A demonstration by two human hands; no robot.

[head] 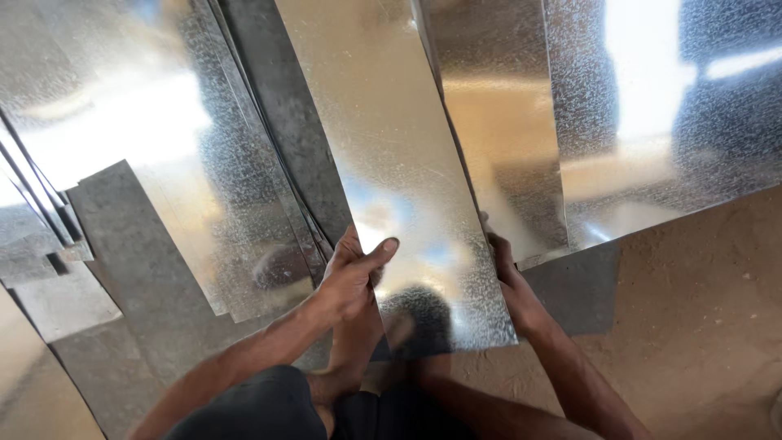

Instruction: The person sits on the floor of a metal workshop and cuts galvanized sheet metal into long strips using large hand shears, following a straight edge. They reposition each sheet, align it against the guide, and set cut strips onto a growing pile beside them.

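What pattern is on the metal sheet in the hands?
Silvery, speckled galvanised pattern on the metal sheet, seen in the head view.

narrow sheet (399, 163) atop stacked sheets (163, 122), dirt floor (700, 326) right

I see both of my arms bare from wrist to elbow and beyond, with no sleeves, gloves, watch or rings on them. My left hand (352, 273) shows a short, pale thumbnail at the tip of the thumb. My right hand (503, 265) is bare too, its fingers plain and unadorned. Near the bottom edge, left of centre, I make out dark grey shorts (252, 407) of a soft, matte fabric. Just right of them a bare leg (354, 350) shows.
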